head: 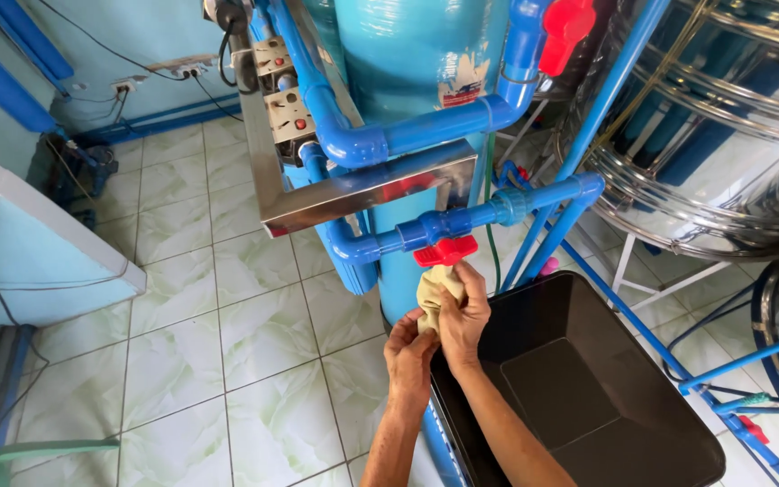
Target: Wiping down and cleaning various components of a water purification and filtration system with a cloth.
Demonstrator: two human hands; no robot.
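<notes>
Both hands gripping cream cloth

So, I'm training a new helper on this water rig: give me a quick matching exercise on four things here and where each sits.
Things:
1. cloth
2. black tub
3. steel tank
4. wall sockets

Places:
A. top left, on the wall
B. held in both hands, under the red valve handle
C. far right, on a stand
D. on the floor, right of the hands

Pairs: 1-B, 2-D, 3-C, 4-A
</notes>
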